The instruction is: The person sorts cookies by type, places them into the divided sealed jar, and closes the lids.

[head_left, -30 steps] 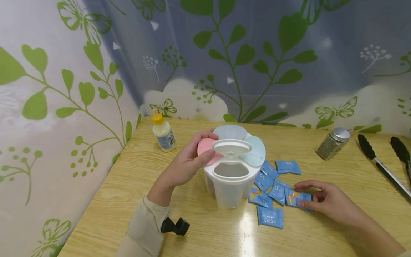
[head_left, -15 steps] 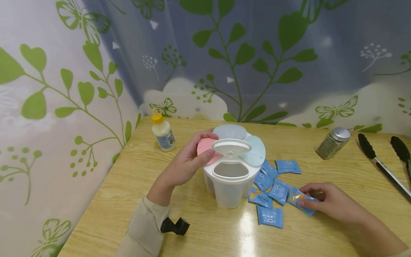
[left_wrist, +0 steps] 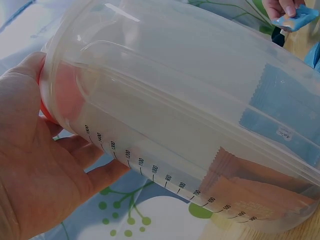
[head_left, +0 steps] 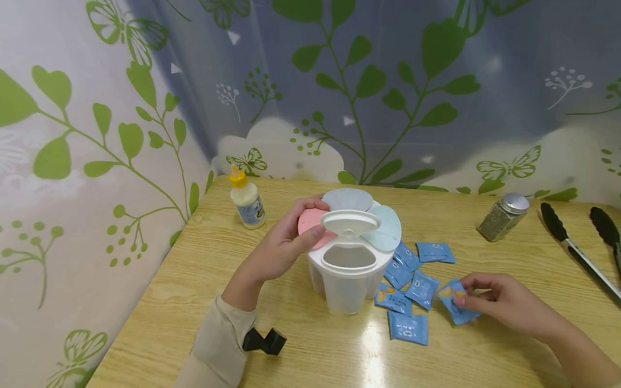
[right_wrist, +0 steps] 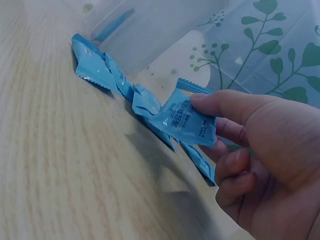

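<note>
My left hand (head_left: 278,245) grips the side of a clear plastic storage container (head_left: 345,293), thumb over its pink lid (head_left: 312,223). The front white lid (head_left: 350,222) stands raised over an uncovered compartment. Through the wall in the left wrist view show an orange packet (left_wrist: 255,187) and a blue packet (left_wrist: 285,107). Between thumb and fingers my right hand (head_left: 506,302) pinches a blue snack packet (head_left: 456,303), held tilted above the table in the right wrist view. Several more blue packets (head_left: 422,289) lie between that hand and the container.
A yellow-capped squeeze bottle (head_left: 248,202) stands at the back left of the wooden table (head_left: 184,291). Toward the right are a glass jar (head_left: 503,216) with a metal cap and black-tipped tongs (head_left: 582,258). A patterned curtain (head_left: 388,134) hangs along the back.
My right hand has drawn one blue packet slightly right, away from the others, and lifted and turned it. The left hand and container have stayed put.
</note>
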`<move>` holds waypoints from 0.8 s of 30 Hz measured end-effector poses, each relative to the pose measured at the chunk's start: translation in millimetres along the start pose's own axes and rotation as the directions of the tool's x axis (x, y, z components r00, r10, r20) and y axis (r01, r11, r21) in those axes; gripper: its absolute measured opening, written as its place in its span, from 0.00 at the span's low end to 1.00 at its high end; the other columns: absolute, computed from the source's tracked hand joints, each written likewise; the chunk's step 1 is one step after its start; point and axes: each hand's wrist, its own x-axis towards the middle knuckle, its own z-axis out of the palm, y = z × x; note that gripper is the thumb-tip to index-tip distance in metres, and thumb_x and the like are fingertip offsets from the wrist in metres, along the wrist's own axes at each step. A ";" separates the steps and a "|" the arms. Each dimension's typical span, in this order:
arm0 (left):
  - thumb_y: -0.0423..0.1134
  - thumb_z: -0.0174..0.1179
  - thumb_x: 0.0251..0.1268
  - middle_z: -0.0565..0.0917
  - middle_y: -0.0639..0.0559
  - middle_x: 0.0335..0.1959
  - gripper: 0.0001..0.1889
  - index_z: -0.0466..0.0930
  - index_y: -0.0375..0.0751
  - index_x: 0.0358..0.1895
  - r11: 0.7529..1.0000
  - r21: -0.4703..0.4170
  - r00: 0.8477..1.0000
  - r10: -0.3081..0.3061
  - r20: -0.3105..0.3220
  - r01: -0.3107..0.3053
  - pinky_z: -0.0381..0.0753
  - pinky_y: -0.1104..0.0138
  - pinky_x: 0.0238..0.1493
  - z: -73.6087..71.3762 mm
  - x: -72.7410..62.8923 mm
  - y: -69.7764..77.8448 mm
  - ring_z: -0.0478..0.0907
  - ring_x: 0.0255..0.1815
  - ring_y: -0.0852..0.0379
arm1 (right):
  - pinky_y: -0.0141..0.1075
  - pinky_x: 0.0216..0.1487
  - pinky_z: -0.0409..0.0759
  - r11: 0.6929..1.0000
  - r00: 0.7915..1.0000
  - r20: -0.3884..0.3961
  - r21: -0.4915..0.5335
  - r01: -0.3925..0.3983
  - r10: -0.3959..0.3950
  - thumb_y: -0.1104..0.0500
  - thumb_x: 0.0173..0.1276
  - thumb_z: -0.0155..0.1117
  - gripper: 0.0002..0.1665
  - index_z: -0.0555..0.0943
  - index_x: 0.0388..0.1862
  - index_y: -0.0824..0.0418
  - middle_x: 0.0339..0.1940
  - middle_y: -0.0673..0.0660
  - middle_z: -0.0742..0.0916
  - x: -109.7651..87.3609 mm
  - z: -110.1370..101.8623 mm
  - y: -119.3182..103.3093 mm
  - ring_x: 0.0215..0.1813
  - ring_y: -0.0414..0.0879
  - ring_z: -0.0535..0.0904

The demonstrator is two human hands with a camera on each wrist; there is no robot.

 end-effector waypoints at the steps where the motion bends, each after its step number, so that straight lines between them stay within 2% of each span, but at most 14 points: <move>1: 0.43 0.49 0.77 0.68 0.45 0.70 0.19 0.63 0.40 0.64 1.000 -0.001 1.000 0.001 0.000 -0.001 0.76 0.66 0.61 0.0 0.0 0.0 0.73 0.64 0.53 | 0.35 0.34 0.80 1.000 1.000 -0.007 0.000 0.006 -0.006 0.57 0.76 0.59 0.14 0.79 0.53 0.66 0.46 0.46 0.83 -0.2 0.1 -1.2 0.38 0.39 0.84; 5: 0.42 0.49 0.77 0.67 0.46 0.70 0.19 0.63 0.40 0.64 1.000 0.005 1.000 0.006 -0.003 -0.006 0.76 0.66 0.61 -0.1 0.0 -0.1 0.72 0.65 0.54 | 0.36 0.22 0.73 0.999 0.999 -0.025 0.021 0.033 -0.032 0.58 0.75 0.60 0.09 0.79 0.46 0.63 0.41 0.46 0.82 -1.2 1.7 -6.3 0.24 0.37 0.74; 8: 0.41 0.50 0.77 0.67 0.45 0.71 0.19 0.63 0.40 0.65 1.000 0.009 1.000 0.006 -0.001 -0.006 0.76 0.66 0.61 0.1 0.0 0.2 0.73 0.64 0.53 | 0.36 0.16 0.69 0.998 0.998 -0.031 0.039 0.048 -0.046 0.59 0.74 0.61 0.06 0.79 0.44 0.61 0.38 0.46 0.83 -2.3 3.0 -11.0 0.18 0.37 0.66; 13: 0.41 0.50 0.77 0.67 0.44 0.71 0.20 0.63 0.39 0.65 1.000 0.011 1.000 0.014 0.001 -0.014 0.76 0.65 0.61 0.4 0.0 0.4 0.72 0.64 0.52 | 0.35 0.15 0.69 0.997 0.997 -0.044 0.043 0.070 -0.068 0.60 0.74 0.61 0.07 0.80 0.46 0.61 0.32 0.46 0.85 -3.6 6.1 -22.0 0.16 0.38 0.65; 17: 0.42 0.49 0.77 0.66 0.45 0.72 0.19 0.64 0.39 0.65 0.999 0.025 1.000 0.022 -0.001 -0.022 0.74 0.67 0.63 0.4 -0.2 -0.3 0.68 0.70 0.52 | 0.36 0.15 0.67 0.994 0.994 -0.054 0.057 0.094 -0.091 0.61 0.74 0.61 0.07 0.81 0.46 0.61 0.21 0.43 0.78 -4.5 8.5 -33.6 0.15 0.41 0.62; 20: 0.43 0.50 0.77 0.66 0.46 0.72 0.20 0.64 0.39 0.64 0.999 0.031 1.000 0.020 -0.003 -0.020 0.74 0.66 0.65 0.0 -0.3 -1.1 0.66 0.73 0.52 | 0.36 0.16 0.67 0.987 0.987 -0.076 0.062 0.145 -0.141 0.63 0.73 0.61 0.06 0.82 0.46 0.61 0.16 0.45 0.71 -3.6 10.9 -42.2 0.15 0.44 0.60; 24: 0.44 0.50 0.77 0.66 0.46 0.72 0.20 0.64 0.39 0.64 0.999 0.035 1.000 0.017 -0.006 -0.017 0.72 0.60 0.68 -0.2 0.0 -1.0 0.64 0.74 0.52 | 0.37 0.17 0.65 0.972 0.971 -0.106 0.065 0.224 -0.216 0.67 0.72 0.61 0.08 0.83 0.46 0.59 0.16 0.51 0.68 -1.2 14.4 -54.2 0.17 0.48 0.60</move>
